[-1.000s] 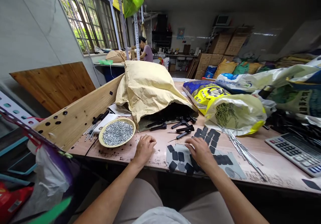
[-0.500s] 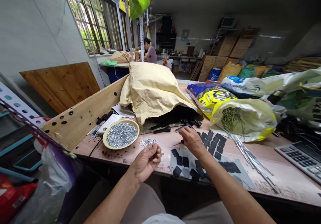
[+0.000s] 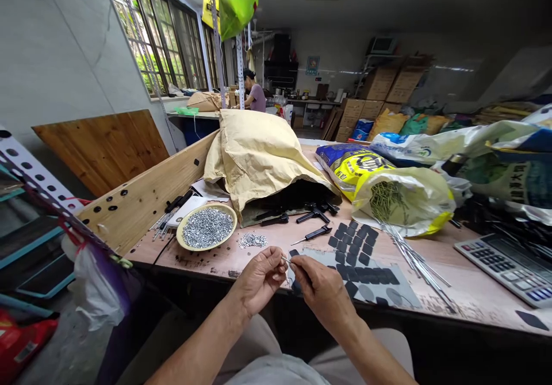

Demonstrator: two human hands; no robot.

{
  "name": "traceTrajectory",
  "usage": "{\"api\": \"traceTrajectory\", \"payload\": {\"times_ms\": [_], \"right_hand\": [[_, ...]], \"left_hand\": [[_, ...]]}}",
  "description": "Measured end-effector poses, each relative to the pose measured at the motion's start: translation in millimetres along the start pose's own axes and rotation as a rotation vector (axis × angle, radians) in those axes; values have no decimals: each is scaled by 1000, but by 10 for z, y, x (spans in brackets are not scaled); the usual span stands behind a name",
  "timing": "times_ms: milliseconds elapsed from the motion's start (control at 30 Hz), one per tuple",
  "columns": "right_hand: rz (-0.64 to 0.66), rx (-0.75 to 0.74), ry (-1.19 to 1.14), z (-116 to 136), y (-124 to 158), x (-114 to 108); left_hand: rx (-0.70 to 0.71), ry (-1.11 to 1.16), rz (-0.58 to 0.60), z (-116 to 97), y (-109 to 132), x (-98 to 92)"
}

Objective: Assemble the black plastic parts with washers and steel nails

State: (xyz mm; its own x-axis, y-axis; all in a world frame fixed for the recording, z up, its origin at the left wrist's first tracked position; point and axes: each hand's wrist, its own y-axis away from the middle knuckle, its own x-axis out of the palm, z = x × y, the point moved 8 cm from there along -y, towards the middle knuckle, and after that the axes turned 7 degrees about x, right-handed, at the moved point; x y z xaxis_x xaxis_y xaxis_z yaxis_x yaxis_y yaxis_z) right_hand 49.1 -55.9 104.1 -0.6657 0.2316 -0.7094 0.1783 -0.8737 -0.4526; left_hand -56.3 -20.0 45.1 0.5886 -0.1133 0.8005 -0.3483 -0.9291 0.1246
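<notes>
My left hand (image 3: 264, 276) is closed in a pinch just over the table's front edge; what its fingertips hold is too small to make out. Facing it, my right hand (image 3: 321, 284) grips a small thin metal pin (image 3: 285, 259), whose end meets the left fingertips. Behind the hands lies a loose pile of small metal nuts (image 3: 253, 240), and a cream bowl (image 3: 180, 239) full of the same pieces stands to the left. A black-handled tool with a thin metal shaft (image 3: 317, 234) rests beyond my right hand. Black square pads (image 3: 353, 241) lie in rows to the right, several on a grey sheet (image 3: 407, 300).
A large paper sack (image 3: 263, 143) lies open toward me, black plastic parts (image 3: 313, 215) at its mouth. Thin metal rods (image 3: 418, 261) stick out of a yellow-and-white bag (image 3: 431, 201). A calculator (image 3: 504, 267) sits far right. Another person (image 3: 257, 96) works in the background.
My right hand has come back from the black parts near the sack toward my left hand, bringing the metal pin to its fingertips. The left hand has shifted slightly right and stays pinched.
</notes>
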Motion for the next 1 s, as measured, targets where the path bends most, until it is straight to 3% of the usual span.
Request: {"api": "traceTrajectory", "payload": {"times_ms": [300,567,700,800,900,1000], "right_hand": [[76,117,-85,2,39,-9],[370,459,-647,-176,131,196],[309,445,-578,-251,136,190],[340,496,-687,-317,158,249],[345,542,-777,-369,176,267],[292,519,-720,-392,165,215]], "left_hand": [[16,-86,-17,1,32,20],[20,-253,49,-13,22,78],[63,-373,19,-56,0,39],[107,-440,-6,-98,2,44],[106,-446,-19,-83,11,52],[58,-390,-31,12,-11,21]]}}
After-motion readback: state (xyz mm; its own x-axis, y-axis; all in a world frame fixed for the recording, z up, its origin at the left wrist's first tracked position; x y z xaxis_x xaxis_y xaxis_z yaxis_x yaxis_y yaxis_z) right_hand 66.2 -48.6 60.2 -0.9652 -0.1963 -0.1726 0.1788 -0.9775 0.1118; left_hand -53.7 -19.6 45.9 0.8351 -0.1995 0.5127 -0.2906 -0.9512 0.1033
